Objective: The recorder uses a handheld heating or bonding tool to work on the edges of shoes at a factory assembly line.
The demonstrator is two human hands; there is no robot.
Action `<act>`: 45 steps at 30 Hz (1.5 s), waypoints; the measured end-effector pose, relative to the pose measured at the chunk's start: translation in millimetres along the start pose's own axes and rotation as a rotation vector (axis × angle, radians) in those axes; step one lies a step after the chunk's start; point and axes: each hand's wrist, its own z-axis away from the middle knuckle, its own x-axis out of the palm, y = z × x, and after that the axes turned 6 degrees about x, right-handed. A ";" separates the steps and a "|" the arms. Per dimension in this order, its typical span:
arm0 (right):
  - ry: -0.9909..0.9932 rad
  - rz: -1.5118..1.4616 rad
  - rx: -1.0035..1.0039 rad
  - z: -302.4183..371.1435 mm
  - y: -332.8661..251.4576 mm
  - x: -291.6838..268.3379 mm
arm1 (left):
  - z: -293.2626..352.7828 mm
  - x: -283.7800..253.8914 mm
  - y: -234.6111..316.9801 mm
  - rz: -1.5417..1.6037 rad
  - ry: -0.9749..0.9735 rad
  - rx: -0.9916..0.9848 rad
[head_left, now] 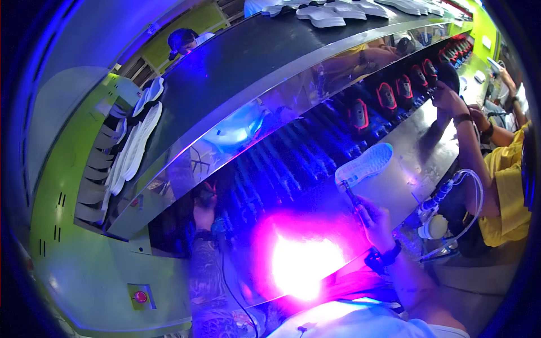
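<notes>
Holding a thin tool [354, 198] in the right hand [376, 222], with fingers clamped on its handle. Wearing a black band [383, 257] on that wrist. Pointing the tip of the tool at the near end of a white sole [367, 165] — too small to tell if touching. Seen there in front of the shiny metal counter [414, 160], just beside a row of dark slats [276, 169]. Reaching toward the far left end of the slats with the left hand [204, 213]. Too dark there to tell if its fingers are apart or together.

Farther along the slats, lined up in a row, red and black shoe parts [386, 97]. At the right, in a yellow sleeve [507, 197], a co-worker with 1 hand [449, 101] on a dark round thing [448, 76]. Near that sleeve, a white tub [434, 227] and a clear hose [479, 194]. Up on the long black shelf [225, 62], lots of white soles [322, 17]. Below, very bright — a pink and white glow [307, 262]. At the lower left, on a green panel [107, 287], 1 red button [140, 297].
</notes>
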 end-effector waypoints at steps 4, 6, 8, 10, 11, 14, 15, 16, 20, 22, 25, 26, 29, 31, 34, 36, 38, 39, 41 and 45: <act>0.070 0.136 -0.014 -2.3 15.6 -20.9 | 18.5 28.2 106.9 0.021 -0.052 0.066; 0.048 0.125 -0.036 -3.3 7.2 -10.3 | 20.3 23.9 99.7 0.150 0.059 0.056; 0.015 -0.002 0.070 -1.1 -9.6 -3.4 | 28.1 23.0 105.8 0.288 0.155 0.041; 0.012 0.025 0.116 -0.2 -11.1 -8.9 | 34.9 30.1 158.0 0.378 0.135 0.086; -0.003 0.035 0.154 0.0 -12.2 -9.2 | 39.0 33.6 173.8 0.292 0.123 0.128; -0.004 0.061 0.135 0.3 -23.7 -6.8 | 49.5 49.7 212.3 -0.002 -0.089 0.053; -0.035 0.058 0.130 2.4 -23.4 -2.4 | 51.3 46.8 221.7 -0.123 -0.249 0.030; -0.017 0.065 0.131 3.2 -17.9 0.6 | 50.6 52.8 212.2 -0.095 -0.207 0.039; 0.017 0.109 0.096 1.2 -15.9 2.8 | 27.8 36.3 181.6 0.336 -0.195 0.157; 0.029 0.018 0.184 4.1 -21.5 3.0 | 2.6 12.0 154.4 0.016 -0.177 0.019; 0.022 0.052 0.140 4.2 -22.5 6.9 | -27.4 -37.1 106.1 -0.145 0.051 0.081; 0.006 0.036 0.177 4.0 -27.7 6.5 | -32.3 -51.3 88.8 -0.248 0.039 -0.013; -0.036 -0.011 0.177 -1.2 -28.9 11.9 | -30.3 -57.0 34.6 -0.337 0.048 -0.022; -0.015 -0.010 0.153 1.8 -15.5 9.0 | -19.4 -49.1 33.0 -0.297 0.038 0.077; 0.010 -0.007 0.123 8.0 -11.9 5.9 | 15.7 -38.3 59.5 -0.383 -0.020 -0.248; -0.017 0.061 0.137 9.4 -17.1 7.8 | 45.8 -55.7 59.1 -0.218 0.048 -0.199; -0.011 0.068 0.115 9.8 -11.0 4.8 | 85.6 -69.8 66.1 -0.043 0.048 -0.218; -0.005 0.079 0.100 10.3 -6.7 2.3 | 108.4 -78.1 72.3 0.132 0.039 -0.239; -0.005 0.033 0.125 12.2 -0.6 -1.7 | 156.4 -99.9 96.4 0.192 0.074 -0.189; -0.025 -0.007 0.172 11.9 -15.4 3.6 | 231.9 -169.0 177.5 0.299 -0.150 -0.219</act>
